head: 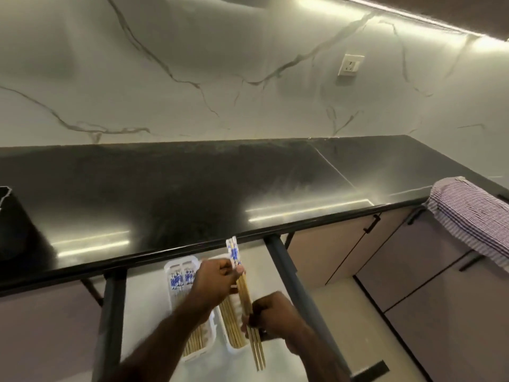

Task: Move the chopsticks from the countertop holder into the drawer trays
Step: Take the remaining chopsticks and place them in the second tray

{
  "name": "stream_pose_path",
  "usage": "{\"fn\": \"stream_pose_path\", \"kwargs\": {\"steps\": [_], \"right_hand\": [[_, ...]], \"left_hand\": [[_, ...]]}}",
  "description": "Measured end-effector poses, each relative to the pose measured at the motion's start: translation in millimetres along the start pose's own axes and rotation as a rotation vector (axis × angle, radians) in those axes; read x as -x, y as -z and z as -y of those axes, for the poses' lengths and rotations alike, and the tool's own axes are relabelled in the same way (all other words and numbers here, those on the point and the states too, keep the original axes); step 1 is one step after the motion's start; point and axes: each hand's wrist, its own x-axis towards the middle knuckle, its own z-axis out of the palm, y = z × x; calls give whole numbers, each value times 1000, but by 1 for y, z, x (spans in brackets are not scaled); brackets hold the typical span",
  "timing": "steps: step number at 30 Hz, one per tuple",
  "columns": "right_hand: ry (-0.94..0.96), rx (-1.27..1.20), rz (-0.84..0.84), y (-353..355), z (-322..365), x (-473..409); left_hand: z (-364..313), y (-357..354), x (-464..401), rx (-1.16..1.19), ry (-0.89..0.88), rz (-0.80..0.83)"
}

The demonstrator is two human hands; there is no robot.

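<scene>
— Right, item one: what did your hands have?

— A small bundle of chopsticks [246, 292], bamboo with blue-and-white patterned tops. My left hand [214, 282] pinched it near the patterned end, fingers curled round; my right hand [271, 315] gripped it lower down, with the plain tips sticking out below the fist. The bundle was tilted, tops toward the surface [179, 188], and was held above the open drawer [154, 312].

— Item two: the drawer's contents?

— Two white trays [217, 323] side by side, long ends running away from me. Left tray: chopsticks lying flat, patterned tops at the far end. Right tray: more chopsticks, partly hidden behind my hands.

— Item three: the surface?

— Black, glossy. A dark holder [13, 216] at its left edge, cut off by the frame; contents not visible. A purple striped cloth [473, 216] draped over the right edge.
</scene>
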Motion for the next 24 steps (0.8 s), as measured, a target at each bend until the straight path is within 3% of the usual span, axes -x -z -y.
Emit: {"fn": "stream_pose_path", "kwargs": {"steps": [6,11,19,24], "right_hand": [[-234,7,65,2,-20,-72],[-297,88,93,-3,-29,-123],[-230,283,-13,-19,-29,-173],[-151,507,-97,-36,-37,-181]], "left_hand": [[53,-13,-48,-140,190,64],[81,-27,-74,-377,165,43],[109,-35,-104,-563,146,11],[124,-33,-109,-761,118,113]]}}
